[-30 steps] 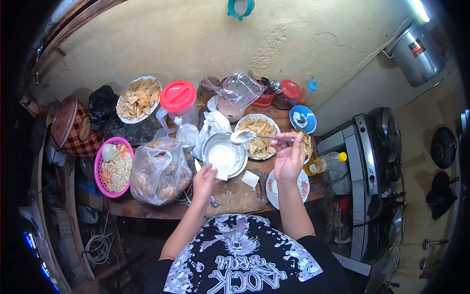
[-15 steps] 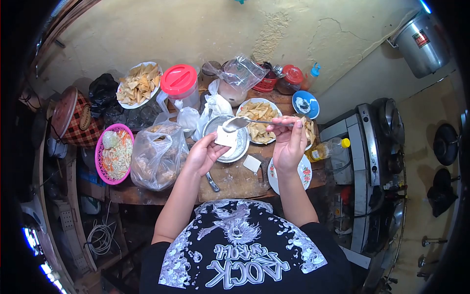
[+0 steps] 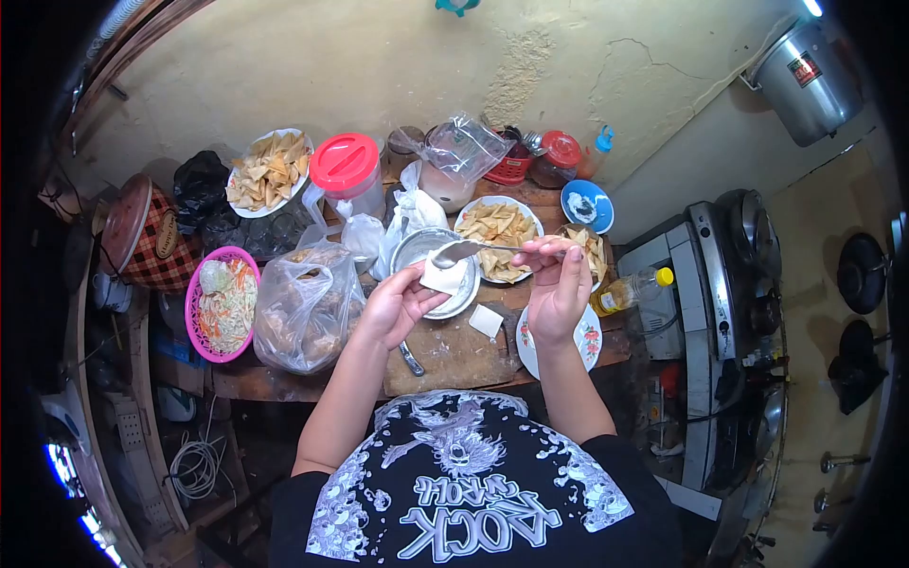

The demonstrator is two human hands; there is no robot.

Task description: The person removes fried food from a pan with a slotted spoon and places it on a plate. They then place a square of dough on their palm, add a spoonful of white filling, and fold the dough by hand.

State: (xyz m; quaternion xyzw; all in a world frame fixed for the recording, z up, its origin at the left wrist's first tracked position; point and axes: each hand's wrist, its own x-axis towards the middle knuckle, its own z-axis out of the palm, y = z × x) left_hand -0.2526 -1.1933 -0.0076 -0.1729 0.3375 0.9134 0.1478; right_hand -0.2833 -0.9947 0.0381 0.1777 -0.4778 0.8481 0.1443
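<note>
Pinched at its edge by my left hand [image 3: 393,308], a white square wrapper [image 3: 442,277] is held over a metal bowl [image 3: 408,244]. My right hand [image 3: 557,298] grips a metal spoon [image 3: 495,248] by its handle, palm up. The spoon's head is tilted down at the wrapper's upper edge. Below the hands is a wooden cutting board [image 3: 445,355], with another white square wrapper [image 3: 486,320] and a knife handle [image 3: 411,360] on it. Under my right wrist sits a flowered plate [image 3: 591,352].
Plates of folded triangular pastries [image 3: 270,170] stand at the back left and behind the spoon. To the left are a pink basket of shredded vegetables [image 3: 227,308] and a filled plastic bag [image 3: 308,308]. An oil bottle [image 3: 625,292] lies right; a stove [image 3: 720,275] stands beyond.
The spoon's head has tipped and moved slightly down and left at the wrapper. Both hands stay in nearly the same place.
</note>
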